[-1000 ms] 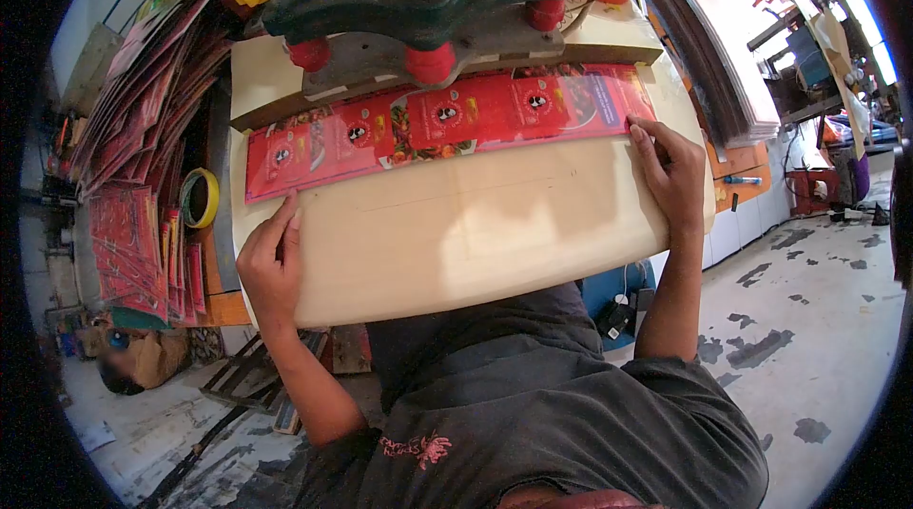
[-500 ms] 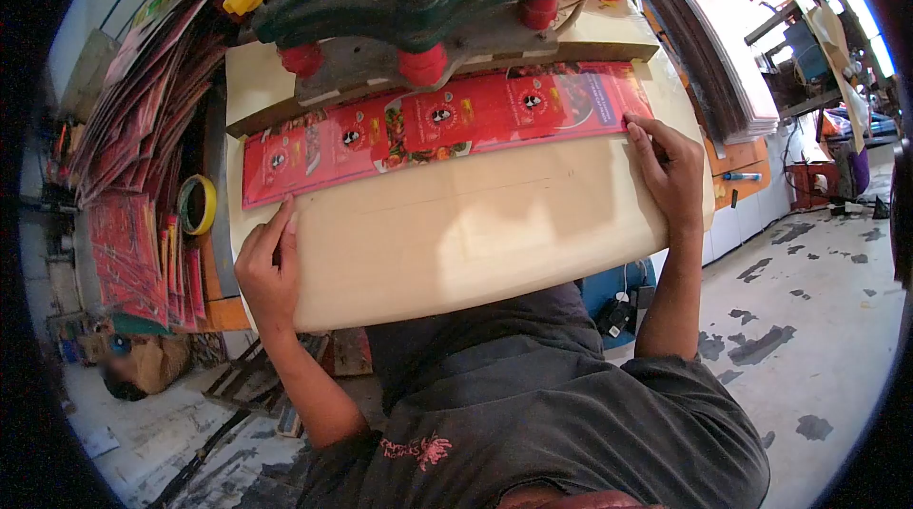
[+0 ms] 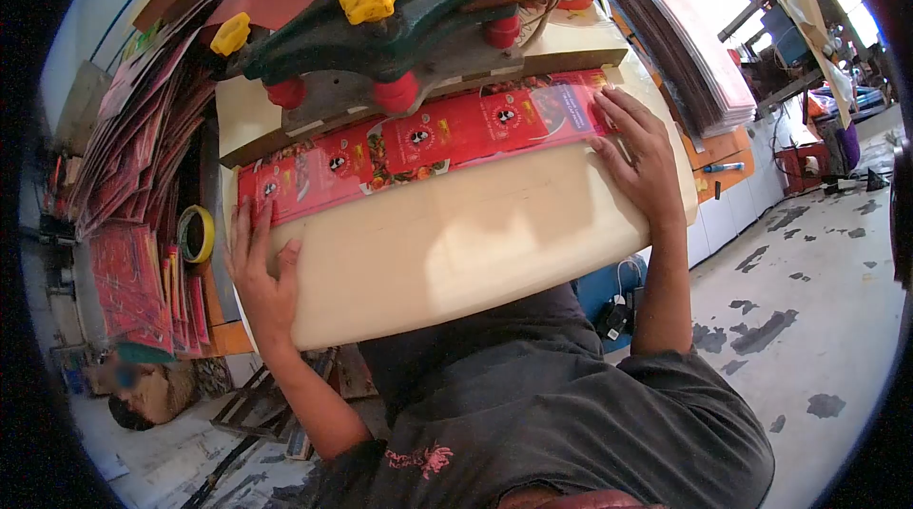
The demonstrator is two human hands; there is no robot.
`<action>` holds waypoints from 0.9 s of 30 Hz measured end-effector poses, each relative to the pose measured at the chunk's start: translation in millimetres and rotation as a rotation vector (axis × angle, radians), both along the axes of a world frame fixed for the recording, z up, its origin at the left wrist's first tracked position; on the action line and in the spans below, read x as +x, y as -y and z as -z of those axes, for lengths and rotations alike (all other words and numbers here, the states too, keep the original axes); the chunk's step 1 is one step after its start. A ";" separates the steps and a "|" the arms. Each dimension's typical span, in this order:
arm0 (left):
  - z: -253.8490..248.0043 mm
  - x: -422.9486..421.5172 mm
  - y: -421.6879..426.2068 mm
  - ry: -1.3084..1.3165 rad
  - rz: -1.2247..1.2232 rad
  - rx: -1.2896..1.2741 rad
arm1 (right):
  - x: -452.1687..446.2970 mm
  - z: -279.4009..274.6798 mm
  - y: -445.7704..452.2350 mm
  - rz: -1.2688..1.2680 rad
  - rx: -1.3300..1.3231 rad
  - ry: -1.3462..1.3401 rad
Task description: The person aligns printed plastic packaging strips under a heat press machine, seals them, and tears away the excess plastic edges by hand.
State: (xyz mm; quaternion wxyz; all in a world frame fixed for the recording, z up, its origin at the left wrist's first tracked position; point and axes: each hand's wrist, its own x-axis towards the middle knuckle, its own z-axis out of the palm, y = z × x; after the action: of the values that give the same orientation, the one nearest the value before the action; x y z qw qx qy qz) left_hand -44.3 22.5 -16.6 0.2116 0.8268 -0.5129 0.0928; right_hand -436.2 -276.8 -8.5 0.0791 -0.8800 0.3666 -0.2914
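A long red printed sheet [image 3: 457,134] with food pictures and round logos lies on the cream work surface [image 3: 428,257]. Its far edge runs along a low upright guide bar [image 3: 575,59] under the machine. At the sheet's left end, my left hand [image 3: 262,271] is open, its stretched fingertips resting on the corner and its thumb apart on the cream surface. My right hand [image 3: 643,155] lies open over the right end, fingers extended on the print and thumb by the near edge. Neither hand grips anything.
Above the sheet stands a machine with a dark green clamp arm [image 3: 418,29], yellow knobs [image 3: 369,1] and red feet [image 3: 393,93]. Stacked red printed sheets [image 3: 143,128] and a yellow tape roll [image 3: 196,234] are at left. Another sheet stack [image 3: 694,43] stands at right, near a blue pen [image 3: 725,167].
Both hands have gone from bent fingers at the sheet's near edge to stretched fingers laid over its ends. The whole view has shifted slightly.
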 end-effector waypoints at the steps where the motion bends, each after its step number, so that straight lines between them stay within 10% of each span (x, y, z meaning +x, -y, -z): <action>1: 0.7 -0.3 -0.6 -0.001 0.000 0.003 | 0.4 -0.3 -0.3 0.000 -0.008 -0.016; 27: 1.2 -0.8 -0.7 -0.132 -0.057 -0.031 | 0.8 1.7 2.5 0.013 -0.008 -0.079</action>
State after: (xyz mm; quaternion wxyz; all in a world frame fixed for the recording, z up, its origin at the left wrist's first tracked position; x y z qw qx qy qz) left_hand -45.0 23.2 -17.9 0.2552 0.8418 -0.4727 0.0518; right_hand -435.4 -279.3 -10.2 0.0593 -0.8888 0.3738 -0.2583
